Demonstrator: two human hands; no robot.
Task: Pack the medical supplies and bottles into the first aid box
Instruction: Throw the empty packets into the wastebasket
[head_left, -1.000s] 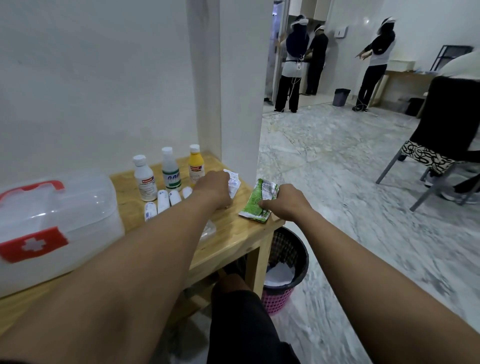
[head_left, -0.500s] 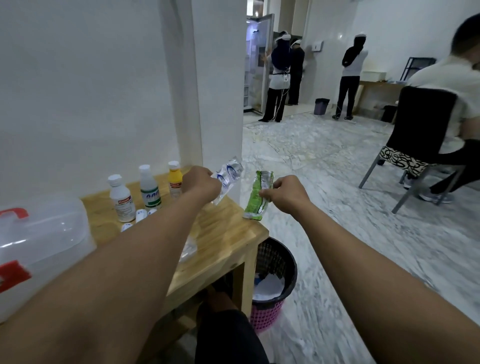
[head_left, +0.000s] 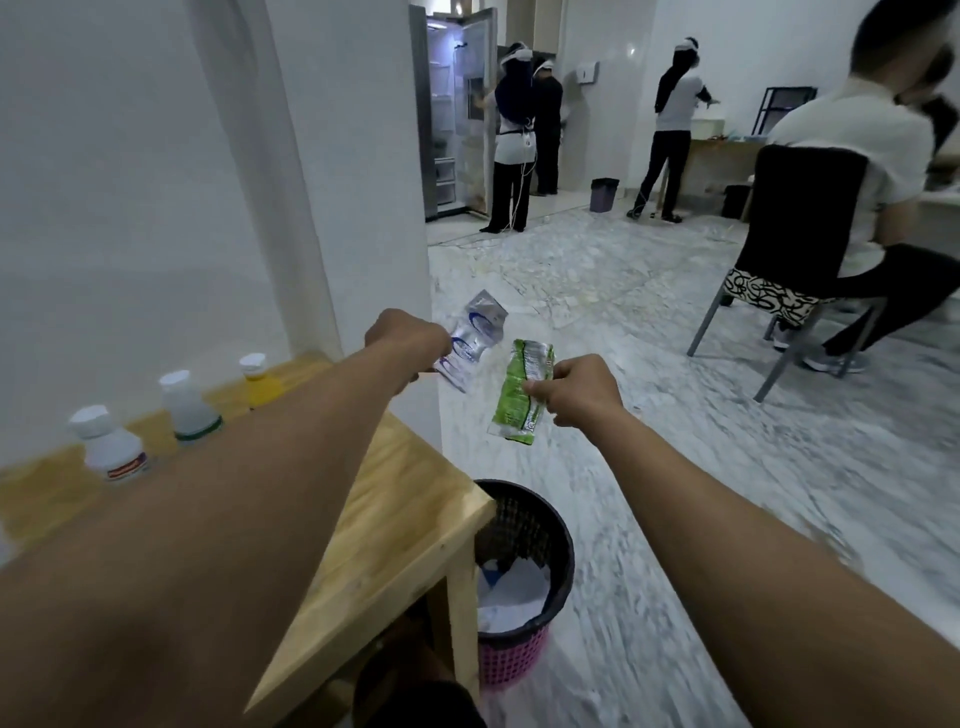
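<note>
Both hands have lifted off the surface (head_left: 395, 499): left hand (head_left: 408, 340) clenched on silver-blue sachet (head_left: 474, 340), right hand (head_left: 579, 392) pinching green sachet (head_left: 519, 397), hanging lengthwise. Box out of view, presumably left.

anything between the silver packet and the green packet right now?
Nothing. In the head view the silver packet and green packet hang apart, with only distant marble floor showing through the gap.

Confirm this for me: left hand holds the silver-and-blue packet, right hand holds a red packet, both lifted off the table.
Not quite. The head view shows the right hand holding a green packet, not red. The left hand does hold the silver-and-blue packet, both lifted off the table.
</note>
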